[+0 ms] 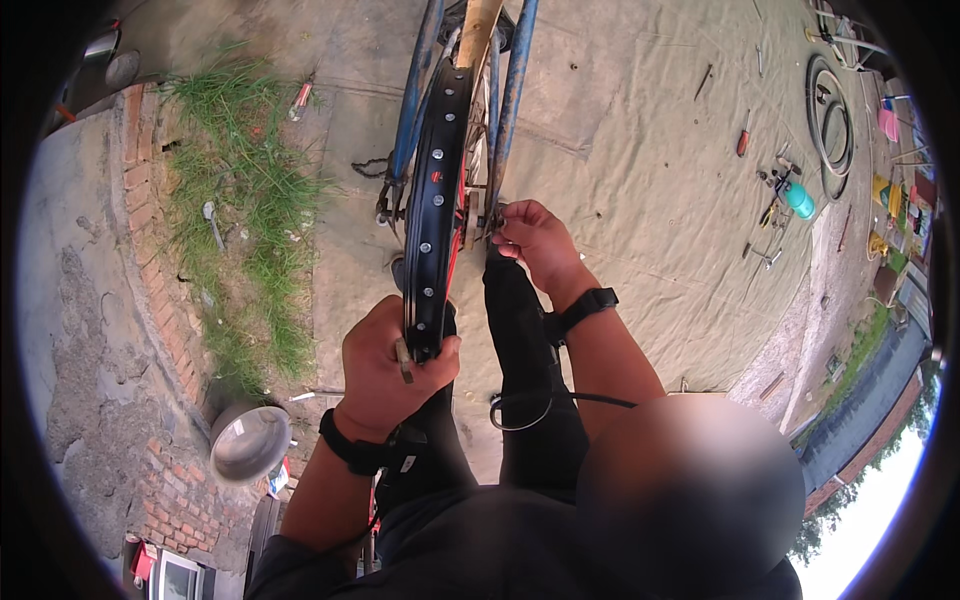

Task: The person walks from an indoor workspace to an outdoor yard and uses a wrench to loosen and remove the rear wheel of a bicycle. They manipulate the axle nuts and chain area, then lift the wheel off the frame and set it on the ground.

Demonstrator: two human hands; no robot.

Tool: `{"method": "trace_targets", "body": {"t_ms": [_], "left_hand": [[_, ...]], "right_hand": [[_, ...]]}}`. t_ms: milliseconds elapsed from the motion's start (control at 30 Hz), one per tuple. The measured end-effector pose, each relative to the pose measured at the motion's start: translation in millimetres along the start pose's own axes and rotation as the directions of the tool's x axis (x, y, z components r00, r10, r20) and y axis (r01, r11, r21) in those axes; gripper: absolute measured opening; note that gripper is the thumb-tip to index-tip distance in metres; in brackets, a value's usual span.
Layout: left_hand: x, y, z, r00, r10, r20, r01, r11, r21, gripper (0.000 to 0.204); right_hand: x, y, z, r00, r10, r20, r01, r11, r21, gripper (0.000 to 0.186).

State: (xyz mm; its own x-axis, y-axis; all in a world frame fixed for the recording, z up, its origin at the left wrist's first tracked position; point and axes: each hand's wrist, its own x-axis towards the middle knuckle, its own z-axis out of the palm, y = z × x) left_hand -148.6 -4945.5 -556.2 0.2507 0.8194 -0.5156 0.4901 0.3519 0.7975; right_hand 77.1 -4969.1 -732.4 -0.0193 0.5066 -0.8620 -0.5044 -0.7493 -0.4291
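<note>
The black bicycle rim (432,190) stands upright in the blue bicycle frame (415,90), straight ahead of the person and above their black-trousered knees. The left hand (392,368) grips the near edge of the rim, fingers (440,352) wrapped tight around it, with a small pale tool clamped against the palm. The right hand (535,238) sits at the hub on the rim's right side, its fingers pressed together and pinching a small part at the axle (492,215). Both wrists wear black bands. A metal bowl (248,440) lies on the ground at the lower left, beside a brick edge and a patch of grass (245,200). Hand tools and a teal can (798,198) lie scattered on the concrete well off to the right, near a loose tyre (828,125).
</note>
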Motion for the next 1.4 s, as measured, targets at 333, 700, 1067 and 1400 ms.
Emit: {"method": "trace_targets", "body": {"t_ms": [333,700,1067,1400], "left_hand": [[-1,-2,1,0.999,-0.038,-0.003,0.038,0.999,-0.029,0.022],[0,0,0,1.000,-0.009,-0.006,0.009,1.000,0.009,0.022],[2,1,-1,1.000,0.024,0.000,-0.024,0.999,0.028,0.021],[1,-2,1,1.000,-0.005,-0.012,0.005,1.000,0.024,0.022]], "right_hand": [[-6,-20,6,0.986,0.152,-0.063,-0.161,0.968,-0.194,0.018],[-3,-6,-1,0.998,0.064,0.002,-0.064,0.993,-0.104,0.011],[-11,-8,9,0.992,0.083,-0.100,-0.086,0.996,-0.021,0.014],[-6,-9,1,0.996,0.079,-0.047,-0.081,0.995,-0.055,0.011]]}}
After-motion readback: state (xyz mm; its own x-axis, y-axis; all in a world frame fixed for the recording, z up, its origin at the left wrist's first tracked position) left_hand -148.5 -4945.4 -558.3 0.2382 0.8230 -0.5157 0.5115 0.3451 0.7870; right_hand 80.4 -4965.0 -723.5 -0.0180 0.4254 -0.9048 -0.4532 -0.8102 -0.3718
